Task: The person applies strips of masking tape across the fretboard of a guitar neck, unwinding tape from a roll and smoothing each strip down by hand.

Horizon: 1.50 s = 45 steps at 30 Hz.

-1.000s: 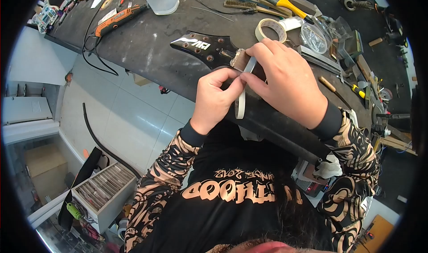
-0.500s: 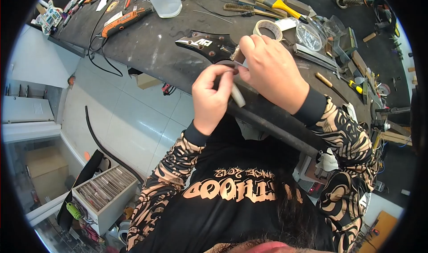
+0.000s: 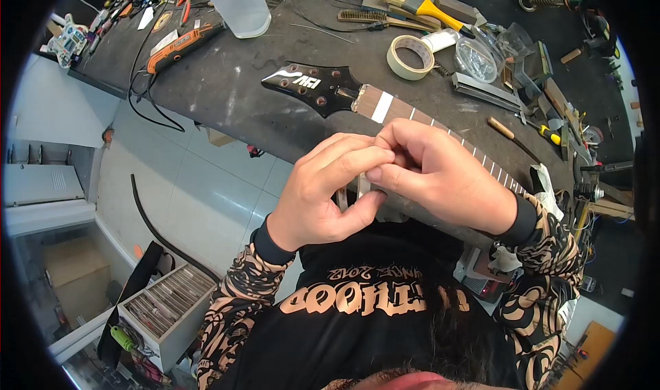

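A black guitar headstock (image 3: 302,85) with white lettering lies on the workbench, joined to a neck whose brown fretboard (image 3: 440,122) runs toward the right. One broad white strip (image 3: 383,107) crosses the board near the nut end. In front of the neck, my left hand (image 3: 320,191) is closed around a pale roll of tape (image 3: 362,184), mostly hidden by the fingers. The bent fingers and thumb of my right hand (image 3: 450,177) meet the left fingertips and pinch at the same roll. Any loose tape end between them is hidden.
Behind the neck, a larger masking tape roll (image 3: 410,57) lies on the workbench (image 3: 227,81). Around it are a yellow-handled brush (image 3: 419,5), metal bars (image 3: 487,92) and a wooden-handled tool (image 3: 505,129). An orange rotary tool (image 3: 182,48) and a translucent cup (image 3: 237,8) stand farther left.
Both hands have moved away from the nut toward my body and drawn together around the roll. The white strip on the fretboard is uncovered, and the headstock has shifted slightly left.
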Motion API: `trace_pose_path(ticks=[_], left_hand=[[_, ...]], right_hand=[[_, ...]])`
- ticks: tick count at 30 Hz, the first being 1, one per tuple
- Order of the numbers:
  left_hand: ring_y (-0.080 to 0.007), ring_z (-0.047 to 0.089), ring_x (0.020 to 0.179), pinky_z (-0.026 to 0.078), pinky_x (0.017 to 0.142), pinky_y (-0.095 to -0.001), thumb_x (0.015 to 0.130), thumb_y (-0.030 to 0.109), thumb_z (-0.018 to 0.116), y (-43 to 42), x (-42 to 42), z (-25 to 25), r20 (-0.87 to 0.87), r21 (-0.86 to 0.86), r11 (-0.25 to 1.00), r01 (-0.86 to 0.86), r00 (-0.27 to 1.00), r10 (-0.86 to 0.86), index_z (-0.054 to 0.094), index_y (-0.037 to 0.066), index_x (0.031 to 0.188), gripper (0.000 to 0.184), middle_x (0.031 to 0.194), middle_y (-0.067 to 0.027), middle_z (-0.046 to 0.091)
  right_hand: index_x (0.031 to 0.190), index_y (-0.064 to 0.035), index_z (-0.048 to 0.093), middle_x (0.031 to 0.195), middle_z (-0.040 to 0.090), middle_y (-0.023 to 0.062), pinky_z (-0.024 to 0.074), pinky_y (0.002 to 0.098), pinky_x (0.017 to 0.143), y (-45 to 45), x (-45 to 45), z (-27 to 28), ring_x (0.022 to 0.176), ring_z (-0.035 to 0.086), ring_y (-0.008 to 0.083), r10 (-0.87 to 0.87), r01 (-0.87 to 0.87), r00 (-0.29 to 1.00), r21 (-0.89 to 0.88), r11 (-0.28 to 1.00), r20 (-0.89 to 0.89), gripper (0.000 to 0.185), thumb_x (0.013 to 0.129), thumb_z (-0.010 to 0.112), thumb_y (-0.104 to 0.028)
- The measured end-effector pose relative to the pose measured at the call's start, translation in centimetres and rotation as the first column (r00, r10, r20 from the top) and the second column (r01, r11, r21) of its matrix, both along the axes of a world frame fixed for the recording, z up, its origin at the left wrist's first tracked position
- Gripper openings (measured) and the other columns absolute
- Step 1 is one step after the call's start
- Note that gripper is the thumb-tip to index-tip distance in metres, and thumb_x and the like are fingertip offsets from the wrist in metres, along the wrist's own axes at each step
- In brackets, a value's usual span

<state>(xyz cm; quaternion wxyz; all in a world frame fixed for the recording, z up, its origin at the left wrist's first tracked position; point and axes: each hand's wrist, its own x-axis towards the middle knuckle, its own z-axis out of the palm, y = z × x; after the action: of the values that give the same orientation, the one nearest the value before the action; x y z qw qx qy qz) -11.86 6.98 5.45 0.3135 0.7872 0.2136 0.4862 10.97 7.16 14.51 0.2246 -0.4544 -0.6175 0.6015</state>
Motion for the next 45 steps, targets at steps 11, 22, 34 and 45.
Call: trace_pose_path(ticks=[11,22,34,45], left_hand=[[-0.0130,0.076,0.098,0.058,0.087,-0.0301,0.117,0.028,0.070,2.4,0.3,-0.4,0.145,-0.849,0.511,0.135,0.989,-0.021,0.084,-0.005,0.117,0.036,0.106,-0.0109,0.085],[-0.0120,0.079,0.091,0.063,0.084,-0.0284,0.115,0.011,0.073,2.1,2.0,-0.4,0.214,-0.873,0.482,0.080,0.949,0.230,0.081,-0.007,0.114,0.019,0.108,-0.0174,0.087],[-0.0110,0.078,0.085,0.064,0.078,-0.0271,0.116,0.012,0.070,2.2,2.0,0.2,0.201,-0.887,0.457,0.069,0.948,0.245,0.079,-0.006,0.109,0.021,0.106,-0.0204,0.087],[-0.0104,0.078,0.081,0.063,0.074,-0.0272,0.116,0.012,0.071,2.0,2.1,0.0,0.179,-0.878,0.478,0.035,0.949,0.259,0.080,-0.005,0.109,0.021,0.104,-0.0191,0.088]], right_hand=[[0.111,0.0038,0.079,0.089,0.076,0.0141,0.0578,0.0389,0.077,8.2,2.0,-0.9,0.081,0.073,0.0235,-0.021,-0.084,0.960,0.360,0.929,0.278,0.024,0.111,0.074,-0.020],[0.113,0.0015,0.080,0.087,0.075,0.0133,0.0580,0.0392,0.076,10.2,2.7,-3.5,0.079,0.072,0.0233,-0.040,-0.069,0.953,0.344,0.936,0.301,0.027,0.112,0.073,-0.025],[0.113,0.0023,0.076,0.093,0.073,-0.0007,0.0544,0.0288,0.079,11.1,2.9,-3.4,0.087,0.064,0.0055,0.027,-0.136,0.922,0.257,0.957,0.385,0.027,0.117,0.072,-0.024],[0.115,0.0027,0.083,0.090,0.080,0.0138,0.0604,0.0392,0.081,11.2,2.8,-3.5,0.084,0.076,0.0236,0.001,-0.102,0.941,0.282,0.954,0.339,0.031,0.112,0.075,-0.027]])
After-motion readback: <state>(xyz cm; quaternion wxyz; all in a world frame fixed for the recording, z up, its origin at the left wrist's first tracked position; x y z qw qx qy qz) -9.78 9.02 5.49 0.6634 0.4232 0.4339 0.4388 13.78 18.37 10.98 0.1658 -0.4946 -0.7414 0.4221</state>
